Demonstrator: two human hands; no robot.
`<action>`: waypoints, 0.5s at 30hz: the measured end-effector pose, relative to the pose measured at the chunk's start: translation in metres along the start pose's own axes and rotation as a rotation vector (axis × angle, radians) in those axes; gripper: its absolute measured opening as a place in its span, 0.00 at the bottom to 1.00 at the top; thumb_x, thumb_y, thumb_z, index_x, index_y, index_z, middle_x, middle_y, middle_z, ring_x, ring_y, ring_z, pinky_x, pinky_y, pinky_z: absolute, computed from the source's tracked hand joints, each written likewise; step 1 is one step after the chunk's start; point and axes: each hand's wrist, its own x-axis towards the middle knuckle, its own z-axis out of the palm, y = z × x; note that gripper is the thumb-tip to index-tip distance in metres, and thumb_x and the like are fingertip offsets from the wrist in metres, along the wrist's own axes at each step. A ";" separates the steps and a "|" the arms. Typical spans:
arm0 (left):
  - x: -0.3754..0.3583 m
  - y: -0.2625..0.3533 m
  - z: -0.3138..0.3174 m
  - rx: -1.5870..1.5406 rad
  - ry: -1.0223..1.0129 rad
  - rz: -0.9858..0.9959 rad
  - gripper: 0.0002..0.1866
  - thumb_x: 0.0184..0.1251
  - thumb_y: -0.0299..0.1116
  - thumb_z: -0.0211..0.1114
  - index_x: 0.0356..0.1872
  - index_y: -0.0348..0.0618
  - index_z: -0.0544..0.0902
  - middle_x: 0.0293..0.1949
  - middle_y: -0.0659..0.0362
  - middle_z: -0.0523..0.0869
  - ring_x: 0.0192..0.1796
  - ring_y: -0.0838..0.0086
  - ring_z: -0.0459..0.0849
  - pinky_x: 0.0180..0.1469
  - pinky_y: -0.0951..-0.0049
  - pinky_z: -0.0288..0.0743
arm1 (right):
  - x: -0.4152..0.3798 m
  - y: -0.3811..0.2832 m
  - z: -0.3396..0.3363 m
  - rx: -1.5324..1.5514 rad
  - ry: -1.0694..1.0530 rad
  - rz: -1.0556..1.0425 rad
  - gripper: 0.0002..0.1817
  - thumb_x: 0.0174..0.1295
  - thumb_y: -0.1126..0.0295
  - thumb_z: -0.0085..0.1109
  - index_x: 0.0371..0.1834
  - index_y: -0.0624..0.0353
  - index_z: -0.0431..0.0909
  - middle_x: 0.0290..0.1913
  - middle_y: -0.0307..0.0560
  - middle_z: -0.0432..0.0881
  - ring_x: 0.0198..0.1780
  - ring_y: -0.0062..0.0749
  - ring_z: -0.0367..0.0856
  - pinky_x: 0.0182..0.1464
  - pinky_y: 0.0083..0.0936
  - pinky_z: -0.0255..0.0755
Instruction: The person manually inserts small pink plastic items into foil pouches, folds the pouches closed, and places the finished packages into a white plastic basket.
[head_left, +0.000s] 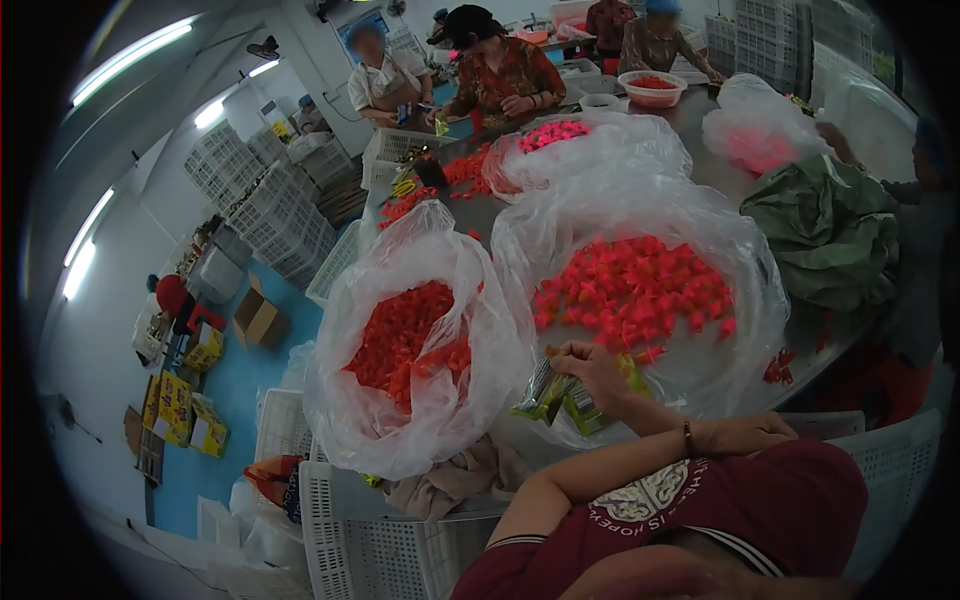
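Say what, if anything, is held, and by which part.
The right hand seems to pinch a green packet near its upper end; whether the left hand holds anything cannot be told.

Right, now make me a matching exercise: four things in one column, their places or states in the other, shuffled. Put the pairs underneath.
Things
1. Green packets
2. Cardboard box
3. Dark green crumpled material
4. Round basin

Places or states
A. Heaped on the right-hand side of the table, as the picture shows it
B. At the fingers of one of the person's hands
C. Towards the far side of the table, with red pieces in it
D. Open, on the blue floor

Right pairs: 1-B, 2-D, 3-A, 4-C
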 end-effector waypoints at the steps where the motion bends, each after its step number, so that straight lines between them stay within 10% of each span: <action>1: -0.002 0.005 0.006 -0.004 0.005 -0.004 0.15 0.74 0.37 0.55 0.47 0.33 0.81 0.40 0.66 0.83 0.42 0.86 0.78 0.45 0.81 0.73 | -0.001 0.002 0.003 -0.022 -0.018 0.020 0.04 0.63 0.73 0.60 0.32 0.60 0.77 0.29 0.35 0.79 0.30 0.15 0.76 0.34 0.16 0.71; 9: 0.001 0.020 0.026 -0.360 0.129 0.515 0.05 0.68 0.30 0.61 0.36 0.39 0.81 0.33 0.69 0.82 0.32 0.92 0.75 0.32 0.88 0.69 | -0.003 0.000 0.000 -0.023 -0.011 0.043 0.04 0.63 0.73 0.60 0.31 0.60 0.76 0.29 0.35 0.78 0.30 0.14 0.75 0.34 0.16 0.71; 15: -0.014 0.012 0.015 -0.110 0.232 0.378 0.03 0.66 0.28 0.61 0.34 0.41 0.79 0.30 0.69 0.81 0.30 0.92 0.74 0.30 0.89 0.67 | -0.010 -0.002 0.006 -0.005 -0.020 0.052 0.06 0.63 0.71 0.60 0.32 0.62 0.79 0.29 0.33 0.77 0.32 0.13 0.72 0.36 0.16 0.67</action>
